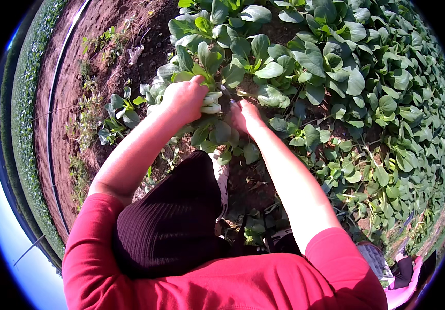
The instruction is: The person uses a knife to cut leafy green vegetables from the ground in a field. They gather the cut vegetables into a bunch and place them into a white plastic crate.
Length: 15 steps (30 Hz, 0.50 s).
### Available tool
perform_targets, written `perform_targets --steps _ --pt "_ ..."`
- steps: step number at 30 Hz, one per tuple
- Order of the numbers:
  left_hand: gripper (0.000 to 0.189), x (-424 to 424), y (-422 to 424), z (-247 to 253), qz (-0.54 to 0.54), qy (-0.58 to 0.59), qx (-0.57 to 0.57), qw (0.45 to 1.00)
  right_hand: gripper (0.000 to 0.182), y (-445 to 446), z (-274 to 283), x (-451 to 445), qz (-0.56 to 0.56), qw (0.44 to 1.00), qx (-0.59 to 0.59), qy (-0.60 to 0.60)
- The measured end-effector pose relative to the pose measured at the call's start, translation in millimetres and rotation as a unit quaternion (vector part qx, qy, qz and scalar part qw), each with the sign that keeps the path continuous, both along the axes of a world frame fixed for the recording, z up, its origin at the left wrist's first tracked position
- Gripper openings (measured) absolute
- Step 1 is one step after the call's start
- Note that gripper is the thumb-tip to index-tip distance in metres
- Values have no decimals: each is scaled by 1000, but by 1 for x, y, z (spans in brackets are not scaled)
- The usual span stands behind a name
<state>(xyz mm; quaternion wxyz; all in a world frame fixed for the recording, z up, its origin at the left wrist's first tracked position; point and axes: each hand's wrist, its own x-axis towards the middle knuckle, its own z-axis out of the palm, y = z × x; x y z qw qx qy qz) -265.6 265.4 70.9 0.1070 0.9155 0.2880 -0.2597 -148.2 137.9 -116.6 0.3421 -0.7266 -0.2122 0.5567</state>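
Note:
My left hand (184,100) is closed around a bunch of leafy greens that look like bok choy. The pale cut-looking stem ends (211,104) stick out on the right side of my fist, and leaves show on its far side and to its left. Just right of the stems, my right hand (245,115) grips a small knife (226,92); its handle is mostly hidden in my fingers, and its blade points up and left, near the stems. A growing bok choy plant (263,64) stands beyond both hands.
Dense bok choy plants (393,85) cover the ground to the right. A dark irrigation pipe (53,89) runs along bare soil (79,46) on the left. My bent knee (172,217) sits below my hands. At lower right are a crate-like container (376,260) and part of another person (402,271).

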Motion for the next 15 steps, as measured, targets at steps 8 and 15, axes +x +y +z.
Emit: perform_targets --steps 8,15 --pt "51 -59 27 -59 52 -36 -2 998 33 8 5 8 41 996 20 72" --pt "70 -85 25 -77 124 -86 -35 988 35 29 10 3 136 967 39 -212"
